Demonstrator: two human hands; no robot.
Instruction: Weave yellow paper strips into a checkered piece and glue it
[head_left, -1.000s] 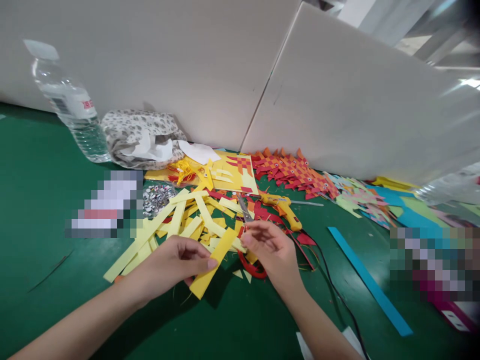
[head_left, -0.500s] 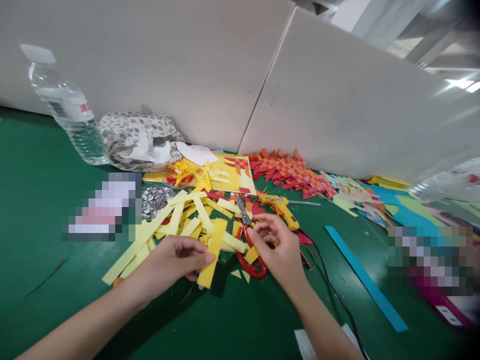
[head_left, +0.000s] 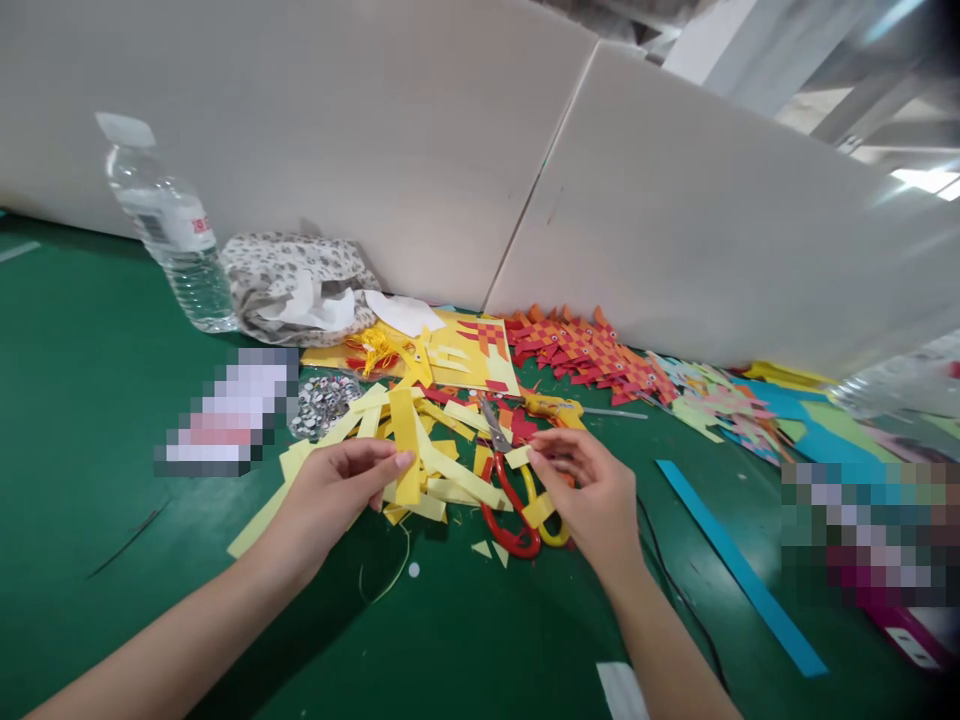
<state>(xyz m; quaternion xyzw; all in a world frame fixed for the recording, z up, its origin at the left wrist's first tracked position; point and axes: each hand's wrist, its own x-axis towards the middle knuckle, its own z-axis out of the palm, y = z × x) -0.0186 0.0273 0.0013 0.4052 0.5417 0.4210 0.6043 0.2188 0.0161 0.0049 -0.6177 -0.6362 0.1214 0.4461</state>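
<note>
My left hand [head_left: 337,490] pinches a dark yellow paper strip [head_left: 406,440] and holds it upright over a heap of pale yellow strips [head_left: 442,470] on the green table. My right hand [head_left: 592,495] is curled, its fingertips pinching a small piece of yellow paper [head_left: 519,457] just right of the red-handled scissors [head_left: 506,500], which lie on the table. Another yellow strip [head_left: 541,508] lies under the right palm.
A water bottle [head_left: 172,235] and patterned cloth [head_left: 300,285] stand at the back left by white boards [head_left: 675,200]. Woven red-orange paper fish [head_left: 592,350], a yellow glue gun [head_left: 559,408], googly eyes [head_left: 322,400] and a blue strip [head_left: 739,565] lie around.
My left hand has turned the dark yellow strip from slanting low to upright and lifted it. My right hand has shifted right, off the scissors' handles, pinching a small yellow piece.
</note>
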